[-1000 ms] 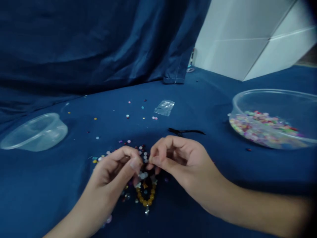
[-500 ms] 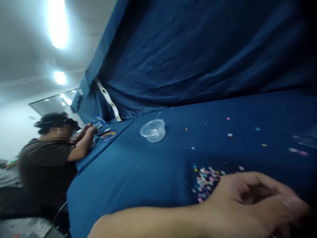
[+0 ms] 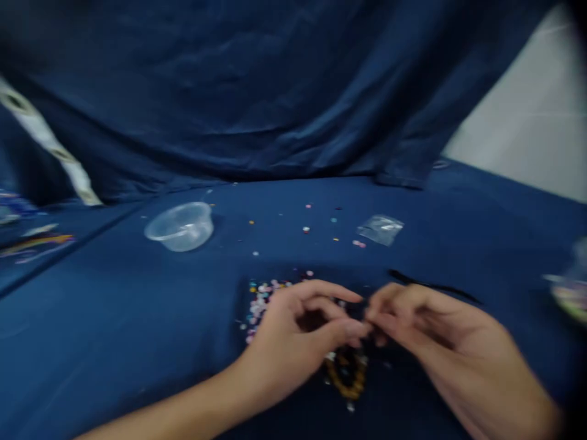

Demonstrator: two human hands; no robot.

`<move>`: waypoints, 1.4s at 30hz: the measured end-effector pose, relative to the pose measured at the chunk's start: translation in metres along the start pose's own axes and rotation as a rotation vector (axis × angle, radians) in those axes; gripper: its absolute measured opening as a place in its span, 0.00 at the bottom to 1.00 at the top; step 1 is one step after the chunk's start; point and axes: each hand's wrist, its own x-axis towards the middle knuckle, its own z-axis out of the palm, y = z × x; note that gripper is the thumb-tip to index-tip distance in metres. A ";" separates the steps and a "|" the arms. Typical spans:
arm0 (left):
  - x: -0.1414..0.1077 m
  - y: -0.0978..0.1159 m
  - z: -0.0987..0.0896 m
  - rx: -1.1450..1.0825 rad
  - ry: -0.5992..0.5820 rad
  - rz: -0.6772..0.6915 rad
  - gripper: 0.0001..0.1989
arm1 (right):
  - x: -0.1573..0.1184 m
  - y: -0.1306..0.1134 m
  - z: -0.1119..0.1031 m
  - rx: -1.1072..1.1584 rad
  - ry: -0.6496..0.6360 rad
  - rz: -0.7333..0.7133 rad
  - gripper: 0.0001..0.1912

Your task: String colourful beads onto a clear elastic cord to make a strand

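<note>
My left hand (image 3: 298,336) and my right hand (image 3: 440,336) meet over the blue cloth, their fingertips pinched together on a small dark strand or bead that the blur hides. Just below them lies a loop of amber beads (image 3: 346,376), partly covered by my fingers. A patch of small loose beads (image 3: 262,305) sits left of my left hand. A black cord (image 3: 433,286) lies just beyond my right hand.
A clear plastic bowl (image 3: 181,226) and a small clear bag (image 3: 380,230) stand beyond my hands, among scattered beads. A clear bowl of colored beads (image 3: 571,296) is cut off at the right edge. Hanging blue cloth (image 3: 229,91) rises behind the table.
The view swung far left and tilted, showing a seated person, then came back. It now sits left of its first position, so the bead bowl is at the right edge. My hands stay together.
</note>
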 end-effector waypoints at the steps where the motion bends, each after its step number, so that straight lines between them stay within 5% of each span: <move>1: 0.000 0.001 0.000 -0.015 0.012 -0.014 0.12 | -0.002 -0.008 -0.001 0.034 -0.034 -0.019 0.12; 11: -0.004 0.004 0.001 0.260 0.110 -0.064 0.02 | -0.004 -0.020 0.007 0.082 -0.078 -0.090 0.11; 30: -0.008 -0.001 -0.006 0.321 0.101 -0.098 0.17 | -0.002 -0.019 0.007 0.169 -0.037 -0.014 0.12; 42: -0.003 0.011 -0.016 0.479 0.209 0.139 0.13 | -0.001 -0.020 0.008 0.168 -0.090 -0.024 0.11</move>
